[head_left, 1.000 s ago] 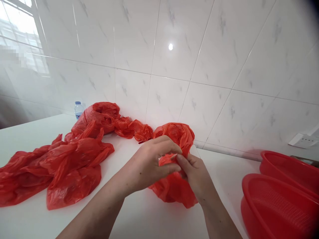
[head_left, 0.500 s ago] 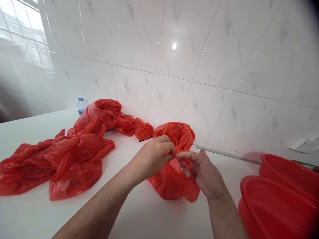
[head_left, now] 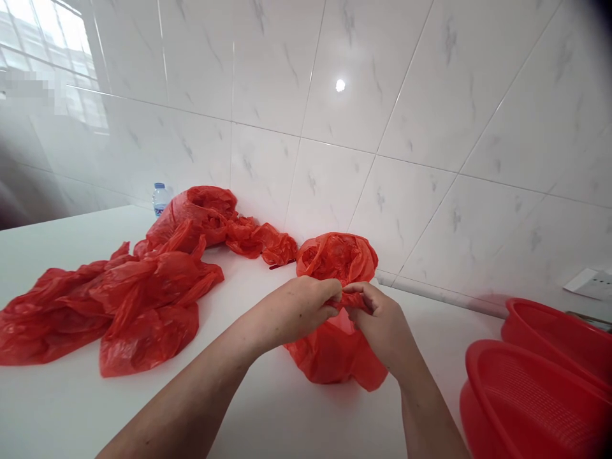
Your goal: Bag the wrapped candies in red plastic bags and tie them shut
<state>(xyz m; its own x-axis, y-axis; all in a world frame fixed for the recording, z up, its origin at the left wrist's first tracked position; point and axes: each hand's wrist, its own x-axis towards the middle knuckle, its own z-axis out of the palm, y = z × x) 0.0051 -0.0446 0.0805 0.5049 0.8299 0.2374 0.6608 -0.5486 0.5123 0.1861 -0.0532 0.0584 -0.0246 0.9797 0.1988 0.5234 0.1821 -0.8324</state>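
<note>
A crumpled red plastic bag (head_left: pixel 335 350) stands on the white counter (head_left: pixel 268 414) in front of me. My left hand (head_left: pixel 301 309) is closed, pinching a fold at the bag's near rim. My right hand (head_left: pixel 382 325) is also closed, its fingers curled round the same strip of red plastic right beside the left. The bag's puffed upper part (head_left: pixel 337 258) rises behind both hands. What the bag holds is hidden.
A heap of several red plastic bags (head_left: pixel 129 287) sprawls across the counter's left side. A small water bottle (head_left: pixel 160 199) stands behind it by the tiled wall. Two red plastic colander basins (head_left: pixel 535 395) sit at the right edge. A white socket (head_left: pixel 590 284) is on the wall.
My right hand's fingers, spread half a second ago, have curled shut on the bag's rim beside the left hand. Both hands have dropped slightly.
</note>
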